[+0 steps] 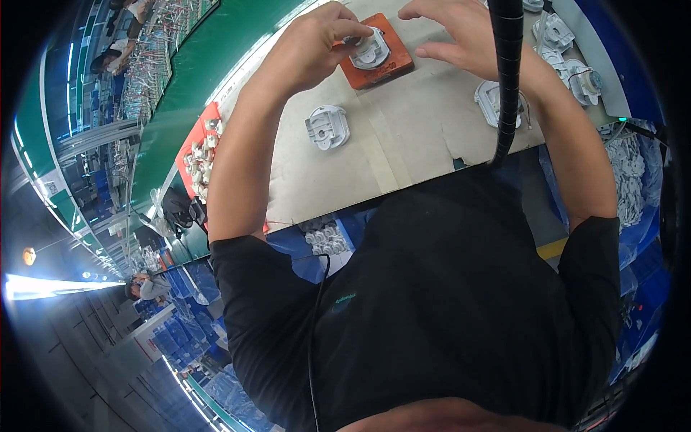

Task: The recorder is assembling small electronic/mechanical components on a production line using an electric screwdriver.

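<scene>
A round white plastic housing [371, 52] lies on an orange-red block [381, 75] at the far middle of the table. My left hand [311, 45] is at the left side of this housing, its thumb and fingers closed in a pinch over the edge. What sits between those fingertips is too small to make out. My right hand [461, 37] hovers to the right of the block, fingers apart, holding nothing. Nearer to me, a second white housing [327, 128] rests on the table. Another white housing [489, 102] lies below my right forearm, partly behind a black tube.
The black ribbed tube [507, 72] stands upright in front of my right arm. Several white housings [581, 81] are gathered at the right edge. An orange-red tray [193, 160] of small white parts is on the left. A blue-lined bin [628, 180] holds white parts.
</scene>
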Demonstrator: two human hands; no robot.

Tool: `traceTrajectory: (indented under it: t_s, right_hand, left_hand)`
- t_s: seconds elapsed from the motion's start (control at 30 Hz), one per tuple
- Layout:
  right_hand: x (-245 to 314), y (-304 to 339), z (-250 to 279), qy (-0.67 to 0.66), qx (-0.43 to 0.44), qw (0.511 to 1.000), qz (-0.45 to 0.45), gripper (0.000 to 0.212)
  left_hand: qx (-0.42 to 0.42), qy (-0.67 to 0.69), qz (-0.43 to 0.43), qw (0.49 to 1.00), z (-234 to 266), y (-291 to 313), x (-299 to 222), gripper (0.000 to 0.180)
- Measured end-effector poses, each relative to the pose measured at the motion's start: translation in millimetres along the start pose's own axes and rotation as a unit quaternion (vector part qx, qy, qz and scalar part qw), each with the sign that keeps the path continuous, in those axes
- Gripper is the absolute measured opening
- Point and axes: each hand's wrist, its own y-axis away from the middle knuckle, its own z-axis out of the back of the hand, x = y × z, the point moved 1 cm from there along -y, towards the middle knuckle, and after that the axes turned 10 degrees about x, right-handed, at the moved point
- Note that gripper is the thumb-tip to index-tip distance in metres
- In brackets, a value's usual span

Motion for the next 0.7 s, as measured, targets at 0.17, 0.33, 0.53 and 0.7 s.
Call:
traceTrajectory:
  t_s: [0.17,0.33,0.53,0.7]
  right_hand:
    - [12,0,6,-0.012,0.021,0.998,-0.050,0.045]
    - [7,-3,4,0.016,0.032,0.998,-0.060,0.045]
    - [20,-21,24,-0.074,-0.146,0.986,-0.022,0.045]
    - [58,-44,61,-0.003,-0.272,0.962,0.019,0.042]
  left_hand:
    - [0.004,-0.018,-0.004,1.000,-1,-3,-4,0.032]
    - [0.027,0.056,0.014,0.998,4,-7,-2,0.030]
    - [0.000,0.099,0.001,0.995,-10,-4,15,0.033]
    - [-0.009,0.106,-0.025,0.994,-16,-1,13,0.031]
